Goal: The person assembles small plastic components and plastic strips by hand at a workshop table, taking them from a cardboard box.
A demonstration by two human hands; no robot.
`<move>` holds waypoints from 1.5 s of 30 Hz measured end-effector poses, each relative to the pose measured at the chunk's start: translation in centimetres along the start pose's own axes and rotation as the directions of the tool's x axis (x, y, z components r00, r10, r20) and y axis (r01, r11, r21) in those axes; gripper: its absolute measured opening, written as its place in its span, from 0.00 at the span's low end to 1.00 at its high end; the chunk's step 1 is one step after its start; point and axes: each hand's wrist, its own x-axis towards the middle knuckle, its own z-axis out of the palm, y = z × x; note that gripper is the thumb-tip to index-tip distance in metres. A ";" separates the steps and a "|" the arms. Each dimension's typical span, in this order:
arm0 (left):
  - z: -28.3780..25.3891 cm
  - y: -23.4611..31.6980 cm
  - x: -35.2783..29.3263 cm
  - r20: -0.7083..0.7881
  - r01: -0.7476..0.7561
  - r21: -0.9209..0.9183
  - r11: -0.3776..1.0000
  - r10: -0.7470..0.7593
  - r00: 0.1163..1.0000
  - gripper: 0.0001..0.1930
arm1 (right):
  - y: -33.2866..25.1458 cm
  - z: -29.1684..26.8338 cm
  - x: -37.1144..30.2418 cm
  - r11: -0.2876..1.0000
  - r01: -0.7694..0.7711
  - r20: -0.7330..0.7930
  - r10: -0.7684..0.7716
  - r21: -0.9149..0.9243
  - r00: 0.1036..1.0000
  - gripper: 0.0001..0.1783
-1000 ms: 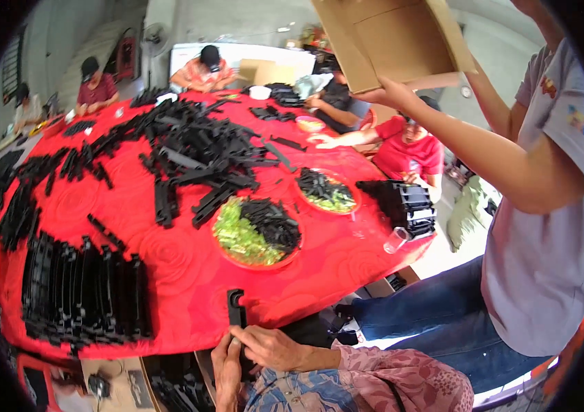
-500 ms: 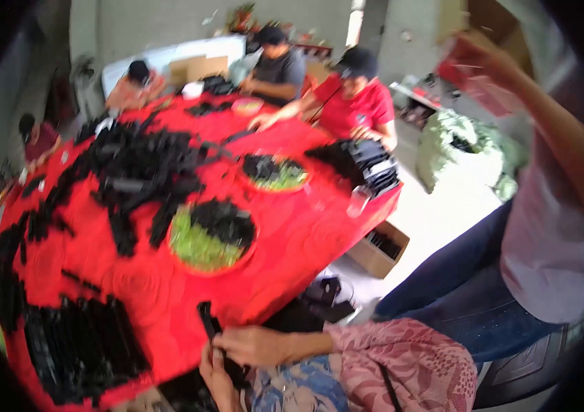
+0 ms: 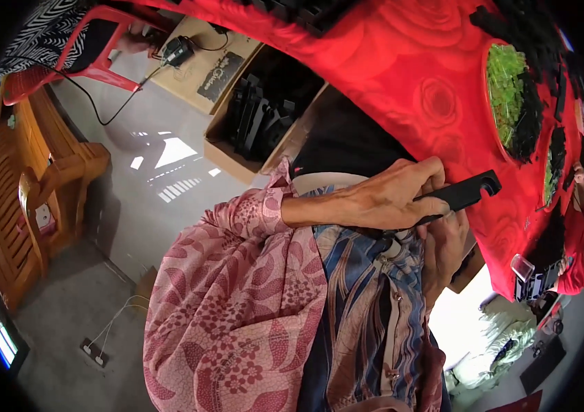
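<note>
My left hand (image 3: 388, 199) comes out of a pink flowered sleeve and is closed around a flat black plastic part (image 3: 467, 192). The part has a hooked, notched end that points at the edge of the red cloth-covered table (image 3: 408, 69). My right hand (image 3: 444, 248) sits just below it, fingers curled up against the underside of the same part. Both hands are over my lap, close to the table edge. My blue patterned clothing hides the right forearm.
An open cardboard box (image 3: 226, 141) of black parts stands on the floor under the table. A round dish (image 3: 505, 75) of green bits and black parts sits on the cloth. On the left are a wooden bench (image 3: 24, 178) and a red plastic chair (image 3: 99, 65). A power strip (image 3: 96, 350) lies on the floor.
The view has swung from the tabletop and the standing person down and left to my lap and the floor. Both hands still hold the black part.
</note>
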 end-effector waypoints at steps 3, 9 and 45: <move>-0.9 1.1 -0.1 0.183 0.064 0.151 0.986 -0.091 0.979 0.17 | -0.3 0.2 -0.9 0.992 0.128 -0.011 -0.128 0.007 0.992 0.16; -0.6 -0.2 -0.3 0.092 0.015 0.207 0.978 -0.035 0.995 0.28 | -1.7 -0.7 -2.3 0.916 0.187 -0.299 -0.300 -0.354 0.906 0.10; -0.4 -2.3 0.5 -0.119 0.206 0.215 0.955 -0.184 0.976 0.13 | -7.9 -6.5 -5.6 0.749 0.543 -0.558 -0.283 0.379 0.780 0.22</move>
